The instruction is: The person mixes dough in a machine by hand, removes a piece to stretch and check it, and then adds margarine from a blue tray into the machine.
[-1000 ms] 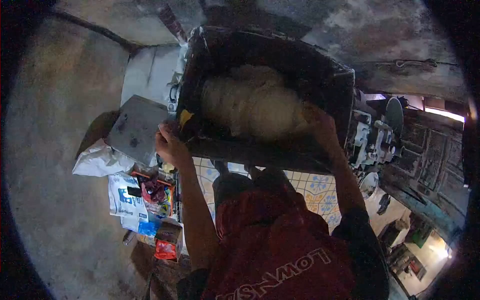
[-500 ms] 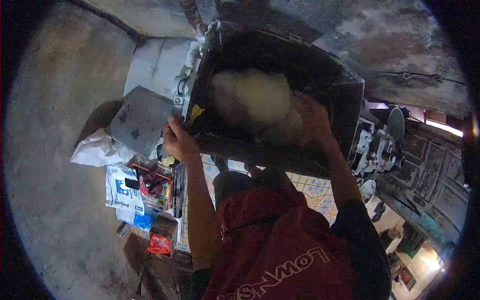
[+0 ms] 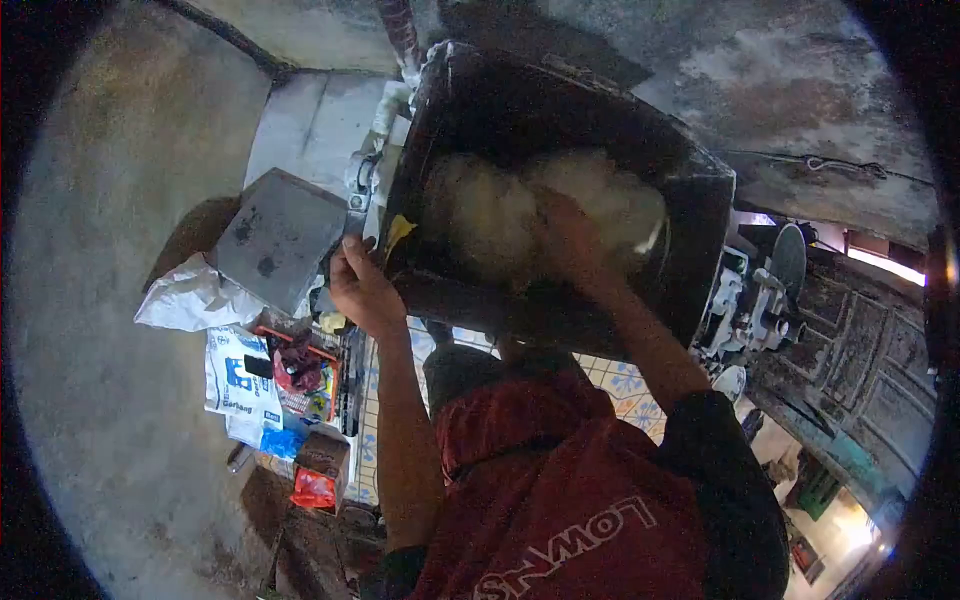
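Observation:
A dark, deep metal bin (image 3: 460, 290) holds a large pale, lumpy mass (image 3: 490, 215), blurred and looking like dough. My left hand (image 3: 363, 287) is closed at the bin's left side, its fingers around the end of a metal lever (image 3: 357, 203). Inside the bin, my right hand (image 3: 568, 228) presses against the middle of the pale mass; its fingers are smeared and partly sunk out of sight. A yellow scrap (image 3: 400, 231) sticks to the bin's inner left wall.
Left of the bin lie a grey square board (image 3: 280, 240), a white sack (image 3: 195, 295), a printed bag (image 3: 240, 375) and a box with red plastic (image 3: 314, 488). Machine parts (image 3: 750, 310) project at the bin's right, near a wooden door (image 3: 860, 350).
My right hand has moved left from the bin's right side to the middle of the mass. The mass has shifted and spread to the right. My left hand has stayed at the lever.

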{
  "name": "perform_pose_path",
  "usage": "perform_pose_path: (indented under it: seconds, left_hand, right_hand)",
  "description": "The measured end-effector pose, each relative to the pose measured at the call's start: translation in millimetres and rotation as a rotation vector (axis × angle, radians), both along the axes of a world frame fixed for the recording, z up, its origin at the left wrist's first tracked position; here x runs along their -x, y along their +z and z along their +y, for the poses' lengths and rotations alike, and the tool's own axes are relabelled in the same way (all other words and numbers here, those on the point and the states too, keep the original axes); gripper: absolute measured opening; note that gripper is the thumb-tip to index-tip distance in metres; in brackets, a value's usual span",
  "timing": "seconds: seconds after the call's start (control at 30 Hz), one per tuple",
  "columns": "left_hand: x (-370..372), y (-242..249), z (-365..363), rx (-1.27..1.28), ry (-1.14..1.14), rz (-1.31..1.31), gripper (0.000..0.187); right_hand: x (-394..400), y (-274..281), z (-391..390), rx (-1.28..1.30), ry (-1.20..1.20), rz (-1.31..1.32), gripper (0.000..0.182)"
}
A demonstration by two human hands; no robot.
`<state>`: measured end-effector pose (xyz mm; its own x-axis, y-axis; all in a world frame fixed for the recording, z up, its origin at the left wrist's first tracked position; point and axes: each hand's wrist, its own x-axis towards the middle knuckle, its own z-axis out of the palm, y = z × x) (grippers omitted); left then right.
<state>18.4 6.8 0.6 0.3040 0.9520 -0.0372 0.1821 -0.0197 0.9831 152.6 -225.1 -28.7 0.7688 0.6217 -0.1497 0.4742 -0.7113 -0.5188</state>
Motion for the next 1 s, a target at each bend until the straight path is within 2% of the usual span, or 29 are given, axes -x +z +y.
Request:
perform_pose_path:
  seconds: [0.03, 0.1, 0.2, 0.3, 0.33, 0.4, 0.47, 0.5, 0.57, 0.6, 0.7, 0.73, 0.77, 0.83, 0.87, 1.0]
  left_hand:
    - [-1, 2, -1, 0.017, -0.003, -0.027, 0.033]
    - [-2, 12, -5, 0.052, -0.008, -0.08, 0.031]
    - [-1, 16, -3, -0.04, -0.009, 0.12, 0.029]
    - [0, 6, -2, 0.055, -0.01, -0.037, 0.029]
    - [-3, 15, -5, -0.133, -0.018, 0.064, 0.033]
    - [0, 13, -3, -0.104, -0.038, 0.158, 0.034]
    - [0, 15, -1, -0.03, -0.03, 0.227, 0.037]
    - [-1, 9, 3, -0.014, -0.027, 0.17, 0.036]
    - [5, -10, 7, 0.022, -0.037, 0.074, 0.036]
    - [-1, 11, -1, -0.038, -0.03, 0.096, 0.038]
    - [0, 7, -1, -0.091, -0.028, 0.051, 0.041]
    - [6, -14, 7, -0.079, -0.062, -0.004, 0.043]
    - [3, -4, 2, -0.045, -0.049, 0.014, 0.043]
    - [-3, 24, -7, 0.021, -0.015, 0.054, 0.044]
    - [-2, 20, -5, 0.048, -0.036, 0.014, 0.044]
    - [5, 0, 2, 0.104, -0.097, -0.097, 0.046]
  right_hand:
    - [6, -22, 14, 0.018, 0.081, -0.053, 0.057]
    - [13, -32, 48, -0.016, 0.09, 0.214, 0.065]
    - [50, -55, 68, 0.142, 0.061, -0.296, 0.074]
    - [53, 11, 65, 0.245, 0.122, 0.135, 0.075]
    - [56, 19, 59, 0.242, 0.132, 0.169, 0.077]
    - [60, 32, 50, 0.221, 0.168, 0.24, 0.08]
    - [43, 30, 33, 0.151, 0.007, 0.581, 0.076]
    - [34, 27, 25, 0.119, -0.068, 0.761, 0.074]
    - [22, 49, 15, -0.141, -0.072, 0.62, 0.069]
    - [21, 58, 21, -0.25, -0.099, 0.596, 0.065]
    - [28, 76, 64, -0.513, -0.194, 0.619, 0.055]
    - [38, 69, 75, -0.351, 0.015, 0.26, 0.042]
    - [50, 56, 88, -0.178, 0.215, -0.096, 0.033]
    - [64, 46, 127, -0.494, -0.049, 0.318, 0.03]
    - [70, 44, 147, -0.627, -0.181, 0.487, 0.03]
    - [101, 45, 185, -0.879, -0.467, 0.807, 0.026]
